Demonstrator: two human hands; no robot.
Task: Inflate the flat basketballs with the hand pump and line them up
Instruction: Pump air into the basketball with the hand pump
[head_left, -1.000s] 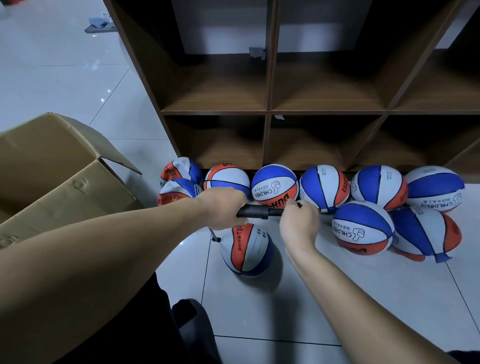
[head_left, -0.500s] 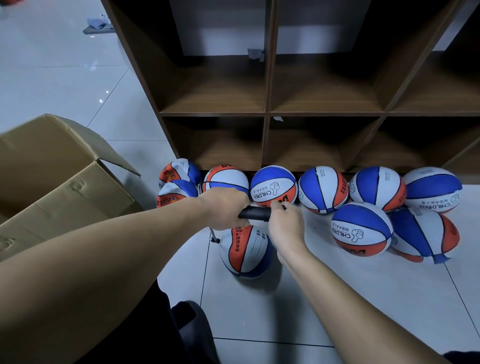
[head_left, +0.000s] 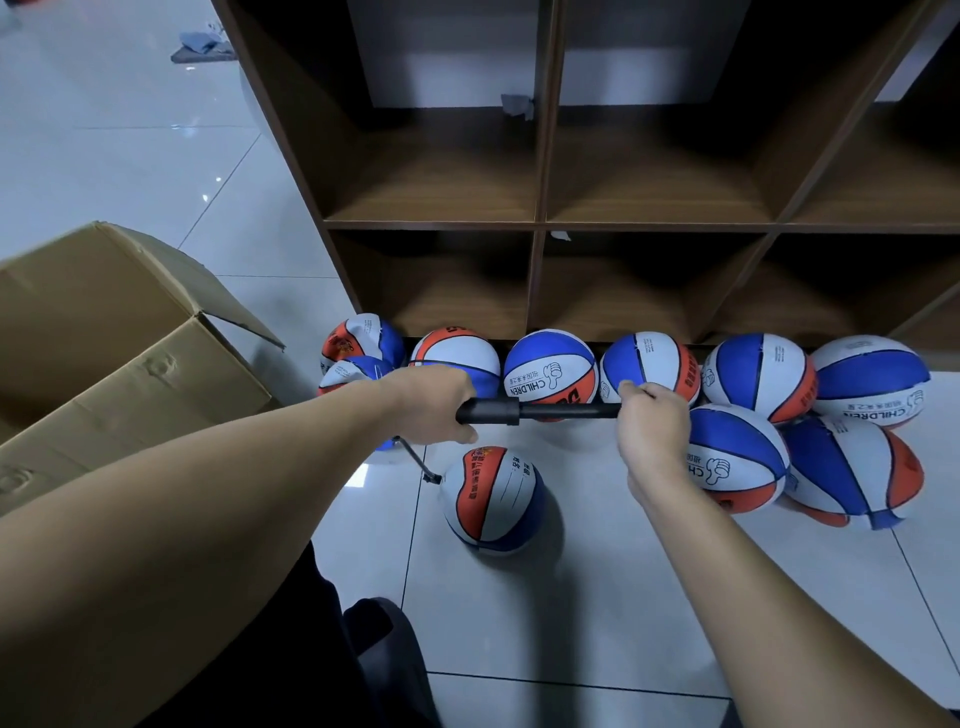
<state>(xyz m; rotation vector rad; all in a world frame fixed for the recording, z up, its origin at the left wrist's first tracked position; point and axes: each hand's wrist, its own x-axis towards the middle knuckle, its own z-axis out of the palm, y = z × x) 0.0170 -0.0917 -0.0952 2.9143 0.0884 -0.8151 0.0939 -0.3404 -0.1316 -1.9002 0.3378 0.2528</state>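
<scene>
White floor tiles (head_left: 597, 597) hold the ball (head_left: 496, 501) mid-inflation; left hand (head_left: 434, 405) grips pump (head_left: 491, 412), right hand (head_left: 652, 426) clasps its drawn handle; pushing in seems next.

Your left hand (head_left: 434, 402) is curled in a fist around the barrel of the pump (head_left: 491, 411), forearm reaching in bare from the near left. Your right hand (head_left: 652, 428) grips the handle end further right, knuckles up, thumb on the far side, its forearm coming from the near right.
</scene>
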